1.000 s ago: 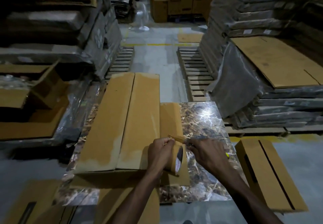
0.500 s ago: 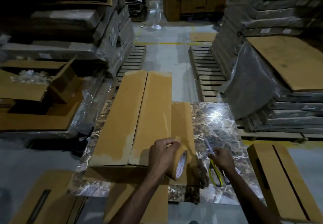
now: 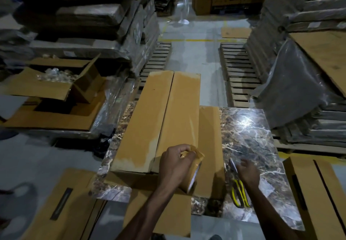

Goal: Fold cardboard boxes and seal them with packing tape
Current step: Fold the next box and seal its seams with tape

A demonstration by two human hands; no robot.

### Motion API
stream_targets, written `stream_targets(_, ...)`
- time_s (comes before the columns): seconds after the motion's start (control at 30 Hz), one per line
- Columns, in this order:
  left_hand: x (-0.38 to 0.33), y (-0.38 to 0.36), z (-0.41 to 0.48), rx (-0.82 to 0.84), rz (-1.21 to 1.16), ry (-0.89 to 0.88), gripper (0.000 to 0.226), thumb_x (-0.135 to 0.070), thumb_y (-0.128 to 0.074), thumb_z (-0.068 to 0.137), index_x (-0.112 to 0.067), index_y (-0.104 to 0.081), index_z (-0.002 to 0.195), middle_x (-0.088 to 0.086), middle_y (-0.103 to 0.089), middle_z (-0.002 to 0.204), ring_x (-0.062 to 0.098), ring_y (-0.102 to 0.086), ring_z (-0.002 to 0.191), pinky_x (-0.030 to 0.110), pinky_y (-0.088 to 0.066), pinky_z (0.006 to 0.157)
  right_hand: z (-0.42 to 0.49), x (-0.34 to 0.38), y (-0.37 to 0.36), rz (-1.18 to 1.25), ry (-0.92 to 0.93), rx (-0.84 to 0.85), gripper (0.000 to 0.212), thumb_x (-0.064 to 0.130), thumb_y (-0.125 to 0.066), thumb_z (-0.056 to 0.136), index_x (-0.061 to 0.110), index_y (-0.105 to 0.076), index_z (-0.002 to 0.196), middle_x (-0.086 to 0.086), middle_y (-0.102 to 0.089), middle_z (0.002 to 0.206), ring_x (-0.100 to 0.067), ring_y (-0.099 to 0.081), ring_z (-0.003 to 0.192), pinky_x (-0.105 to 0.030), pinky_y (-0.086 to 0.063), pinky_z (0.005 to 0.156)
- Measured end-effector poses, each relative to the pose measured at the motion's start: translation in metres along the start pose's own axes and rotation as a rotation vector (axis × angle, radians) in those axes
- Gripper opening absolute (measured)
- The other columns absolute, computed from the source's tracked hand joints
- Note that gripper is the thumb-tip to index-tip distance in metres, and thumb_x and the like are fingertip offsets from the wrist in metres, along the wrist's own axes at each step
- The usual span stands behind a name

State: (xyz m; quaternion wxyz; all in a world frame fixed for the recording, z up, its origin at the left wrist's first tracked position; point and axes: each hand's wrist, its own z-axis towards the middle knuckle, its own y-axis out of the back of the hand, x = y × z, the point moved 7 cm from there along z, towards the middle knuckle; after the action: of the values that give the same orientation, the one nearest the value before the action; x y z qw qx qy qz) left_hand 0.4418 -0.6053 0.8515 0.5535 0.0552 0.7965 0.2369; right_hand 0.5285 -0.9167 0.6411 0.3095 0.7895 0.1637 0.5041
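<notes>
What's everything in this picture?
Long brown cardboard box: one, brown, lying on the tabletop.
Marble-patterned tabletop: one, dark brown with white veins, centre.
Brown packing-tape roll: one, brown, in the left hand.
Yellow-handled scissors: one, yellow handles, on the tabletop, right.
Open cardboard carton: one, brown, left, holding clear plastic pieces.
Wooden pallets: two, brown, floor beyond the table.
Wrapped flat-carton stacks: several, grey-brown, both sides.
White pedestal fan: one, white, far aisle.
Left hand: one, fingers grip the tape roll.
Right hand: one, fingers spread, by the scissors.
</notes>
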Motion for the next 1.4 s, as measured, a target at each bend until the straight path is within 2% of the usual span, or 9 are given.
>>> stream_targets(0.17,-0.002,0.024,0.004,-0.062,0.029,-0.038,0.016,-0.037,-0.07,0.094,-0.026,-0.076,0.083,-0.021,-0.067,0.076,-0.001,-0.058,0.07,0.032,-0.055,0.08,-0.092,0.154,0.034,0.48,0.359,0.205,0.046,0.048,-0.08,0.085,0.025,-0.071,0.124,0.004,-0.077,0.111,-0.013,-0.072,0.105,-0.033,-0.057,0.09)
stream_targets(0.3,-0.007,0.037,0.006,-0.063,0.108,-0.101,0.015,-0.042,-0.068,0.094,-0.033,-0.072,0.082,-0.016,-0.068,0.078,0.006,-0.06,0.077,0.029,-0.046,0.065,-0.169,0.239,0.028,0.318,0.591,0.481,0.061,0.059,-0.078,0.08,0.04,-0.063,0.136,0.019,-0.07,0.123,-0.001,-0.066,0.111,-0.025,-0.058,0.088)
stream_targets(0.57,0.001,0.072,0.017,-0.011,0.122,-0.19,0.028,-0.046,-0.056,0.103,-0.036,-0.067,0.079,-0.016,-0.062,0.068,0.001,-0.058,0.068,0.023,-0.032,0.054,-0.178,0.29,-0.008,0.176,0.661,0.364,0.014,0.024,-0.08,0.09,0.029,-0.081,0.104,0.018,-0.078,0.096,0.001,-0.071,0.093,-0.026,-0.06,0.08)
stream_targets(0.77,0.015,0.093,0.035,0.064,0.078,-0.164,0.016,-0.055,-0.056,0.101,-0.043,-0.064,0.107,-0.026,-0.062,0.096,0.0,-0.06,0.092,0.029,-0.054,0.081,-0.187,0.321,-0.027,0.039,0.788,0.234,0.01,0.021,-0.081,0.088,0.03,-0.081,0.09,0.021,-0.076,0.081,0.003,-0.071,0.08,-0.011,-0.054,0.071)
stream_targets(0.9,0.03,0.094,0.048,0.129,-0.093,-0.085,0.067,-0.058,-0.062,0.096,-0.041,-0.036,0.155,-0.011,-0.055,0.138,0.018,-0.053,0.13,0.041,-0.049,0.101,-0.177,0.341,-0.037,-0.049,0.805,0.269,0.006,0.022,-0.079,0.091,0.021,-0.082,0.095,0.015,-0.076,0.082,0.005,-0.07,0.077,-0.009,-0.051,0.067)
stream_targets(1.0,0.038,0.091,0.059,0.145,-0.172,-0.044,0.074,-0.065,-0.065,0.091,-0.045,-0.035,0.155,-0.001,-0.05,0.15,0.023,-0.051,0.132,0.043,-0.052,0.099,-0.158,0.355,-0.043,-0.1,0.806,0.281,0.007,0.023,-0.078,0.092,0.02,-0.082,0.096,0.015,-0.075,0.08,0.005,-0.07,0.075,-0.008,-0.049,0.065)
stream_targets(1.17,0.048,0.078,0.065,0.095,-0.267,-0.046,0.068,-0.086,-0.064,0.074,-0.077,-0.033,0.133,-0.001,-0.063,0.139,0.021,-0.07,0.112,0.039,-0.061,0.09,-0.127,0.369,-0.058,-0.122,0.793,0.352,0.004,0.019,-0.078,0.092,0.019,-0.081,0.094,0.016,-0.074,0.079,0.001,-0.071,0.074,-0.011,-0.053,0.066)
stream_targets(1.27,0.049,0.073,0.063,0.03,-0.31,-0.05,0.076,-0.071,-0.068,0.085,-0.048,-0.038,0.151,-0.001,-0.068,0.132,0.007,-0.075,0.093,0.026,-0.056,0.083,-0.108,0.371,-0.072,-0.136,0.767,0.398,0.003,0.02,-0.078,0.092,0.019,-0.08,0.093,0.014,-0.075,0.081,0.001,-0.07,0.075,-0.013,-0.054,0.067)
stream_targets(1.4,0.041,0.074,0.072,-0.042,-0.353,-0.027,0.049,-0.055,-0.069,0.092,-0.026,-0.063,0.131,-0.014,-0.078,0.09,0.004,-0.075,0.08,0.04,-0.063,0.083,-0.075,0.374,-0.091,-0.19,0.726,0.477,0.006,0.023,-0.078,0.092,0.019,-0.081,0.094,0.01,-0.076,0.082,0.0,-0.068,0.075,-0.021,-0.056,0.068)
